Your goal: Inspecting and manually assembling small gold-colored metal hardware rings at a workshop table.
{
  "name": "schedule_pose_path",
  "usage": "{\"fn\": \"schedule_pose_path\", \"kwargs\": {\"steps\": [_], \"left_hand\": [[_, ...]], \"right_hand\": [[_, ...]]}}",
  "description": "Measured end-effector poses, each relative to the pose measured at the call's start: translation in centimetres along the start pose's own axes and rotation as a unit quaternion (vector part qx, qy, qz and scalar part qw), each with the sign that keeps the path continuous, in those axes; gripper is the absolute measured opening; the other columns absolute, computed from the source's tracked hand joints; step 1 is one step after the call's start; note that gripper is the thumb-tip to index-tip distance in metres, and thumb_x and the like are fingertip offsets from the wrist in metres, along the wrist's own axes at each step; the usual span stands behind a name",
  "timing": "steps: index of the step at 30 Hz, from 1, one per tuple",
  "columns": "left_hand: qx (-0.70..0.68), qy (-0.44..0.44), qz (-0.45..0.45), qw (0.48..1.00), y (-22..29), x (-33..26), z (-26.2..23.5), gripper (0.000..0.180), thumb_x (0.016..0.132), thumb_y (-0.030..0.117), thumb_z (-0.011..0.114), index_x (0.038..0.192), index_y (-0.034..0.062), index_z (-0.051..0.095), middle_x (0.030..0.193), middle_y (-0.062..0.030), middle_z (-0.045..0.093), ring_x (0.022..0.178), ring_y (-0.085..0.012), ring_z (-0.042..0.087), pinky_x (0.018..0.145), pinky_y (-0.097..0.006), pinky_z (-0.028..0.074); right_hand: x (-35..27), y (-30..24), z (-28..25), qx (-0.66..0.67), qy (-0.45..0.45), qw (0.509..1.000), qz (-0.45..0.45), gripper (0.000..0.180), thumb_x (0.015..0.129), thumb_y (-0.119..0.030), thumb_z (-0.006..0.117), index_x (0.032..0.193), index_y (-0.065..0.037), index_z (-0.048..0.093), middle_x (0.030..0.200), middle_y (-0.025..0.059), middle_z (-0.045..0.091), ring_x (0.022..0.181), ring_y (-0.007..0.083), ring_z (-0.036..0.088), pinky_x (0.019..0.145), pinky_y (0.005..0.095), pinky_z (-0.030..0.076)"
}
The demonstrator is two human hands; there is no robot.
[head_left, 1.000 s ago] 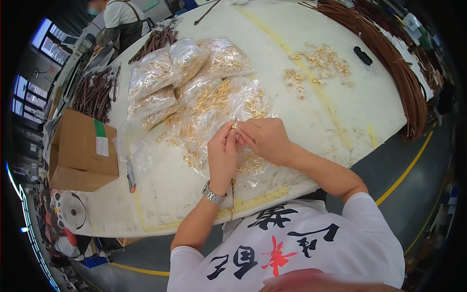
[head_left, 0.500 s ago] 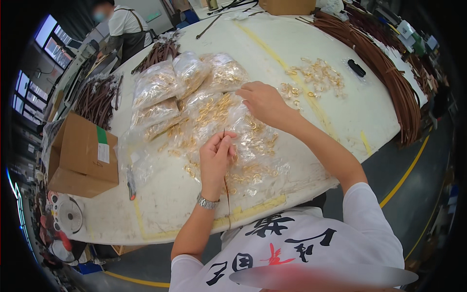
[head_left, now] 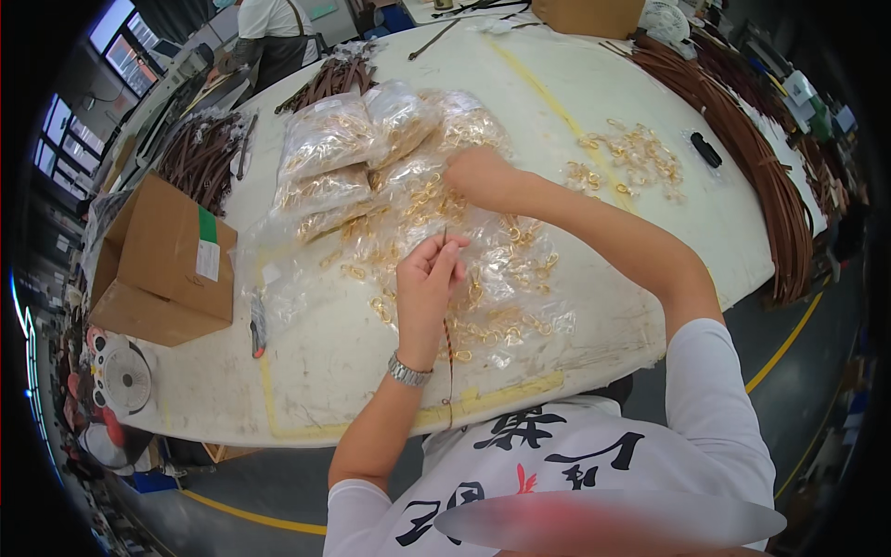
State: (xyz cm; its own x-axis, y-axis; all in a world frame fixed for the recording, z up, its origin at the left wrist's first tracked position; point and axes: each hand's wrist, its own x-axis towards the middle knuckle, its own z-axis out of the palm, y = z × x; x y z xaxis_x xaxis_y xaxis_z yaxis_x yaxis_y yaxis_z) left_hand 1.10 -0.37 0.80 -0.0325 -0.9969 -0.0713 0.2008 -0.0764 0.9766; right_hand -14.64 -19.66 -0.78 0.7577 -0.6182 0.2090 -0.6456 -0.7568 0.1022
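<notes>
Pale table (head_left: 325,395), gold clasps (head_left: 422,201) heaped mid-table. Left hand (head_left: 427,278) pinches a thin dark cord (head_left: 450,349), which trails to the table's near edge. Right hand (head_left: 481,178) curled at the clasps; grip cannot be told.

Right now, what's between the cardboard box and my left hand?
The head view shows a red-tipped grey tool, clear plastic and gold clasps there.
</notes>
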Motion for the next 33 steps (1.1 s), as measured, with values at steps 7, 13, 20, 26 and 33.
{"fn": "schedule_pose_path", "kwargs": {"steps": [7, 13, 20, 26, 33], "left_hand": [[-0.005, -0.005, -0.006, 1.0, 0.0, 0.2, -0.2, 0.02, 0.108, 0.016, 0.059, 0.112, 0.0009, 0.071, 0.075, 0.0053, 0.058, 0.058, 0.0001, 0.041, 0.052, -0.019, 0.03], [0.001, -0.002, -0.003, 1.0, -0.2, 0.2, -0.2, 0.021, 0.108, 0.018, 0.059, 0.112, 0.0025, 0.072, 0.075, 0.0059, 0.058, 0.06, 0.0, 0.043, 0.053, -0.018, 0.031], [0.0, 0.019, -0.004, 1.0, -0.2, 0.6, -0.4, 0.02, 0.108, 0.018, 0.06, 0.114, 0.0029, 0.072, 0.073, 0.0059, 0.057, 0.056, 0.0002, 0.038, 0.049, -0.019, 0.027], [-0.007, 0.015, -0.006, 1.0, -0.4, 1.0, -0.8, 0.02, 0.108, 0.018, 0.06, 0.113, 0.0031, 0.072, 0.074, 0.0066, 0.058, 0.058, 0.0009, 0.041, 0.05, -0.018, 0.028], [-0.035, 0.037, -0.024, 0.998, -1.3, 1.7, -1.4, 0.019, 0.107, 0.016, 0.06, 0.113, 0.003, 0.072, 0.073, 0.0062, 0.058, 0.056, 0.0003, 0.038, 0.049, -0.018, 0.027]], "right_hand": [[-0.4, 1.5, -1.8, 0.202, 0.011, 0.979, 0.022, 0.005, 0.079, -0.008, 0.071, 0.079, -0.003, 0.069, 0.083, 0.0164, 0.07, 0.082, 0.0378, 0.069, 0.074, 0.047, 0.055], [-1.2, 1.1, -2.9, 0.262, 0.099, 0.96, 0.018, 0.015, 0.081, -0.009, 0.075, 0.087, -0.002, 0.064, 0.083, 0.0127, 0.066, 0.08, 0.0313, 0.066, 0.075, 0.0418, 0.052], [-2.2, -0.5, -3.8, 0.506, 0.092, 0.847, 0.137, 0.02, 0.095, -0.02, 0.075, 0.09, -0.004, 0.064, 0.084, 0.0013, 0.07, 0.082, 0.0112, 0.068, 0.071, 0.0299, 0.052], [-5.7, -2.8, -3.2, 0.751, 0.048, 0.595, 0.282, 0.018, 0.098, -0.021, 0.075, 0.098, -0.007, 0.063, 0.088, 0.0005, 0.069, 0.084, 0.0108, 0.07, 0.073, 0.027, 0.056], [-6.9, -3.4, -1.9, 0.785, 0.058, 0.568, 0.239, 0.017, 0.099, -0.017, 0.073, 0.104, -0.004, 0.062, 0.096, 0.0056, 0.071, 0.087, 0.0151, 0.072, 0.081, 0.0321, 0.062]]}}
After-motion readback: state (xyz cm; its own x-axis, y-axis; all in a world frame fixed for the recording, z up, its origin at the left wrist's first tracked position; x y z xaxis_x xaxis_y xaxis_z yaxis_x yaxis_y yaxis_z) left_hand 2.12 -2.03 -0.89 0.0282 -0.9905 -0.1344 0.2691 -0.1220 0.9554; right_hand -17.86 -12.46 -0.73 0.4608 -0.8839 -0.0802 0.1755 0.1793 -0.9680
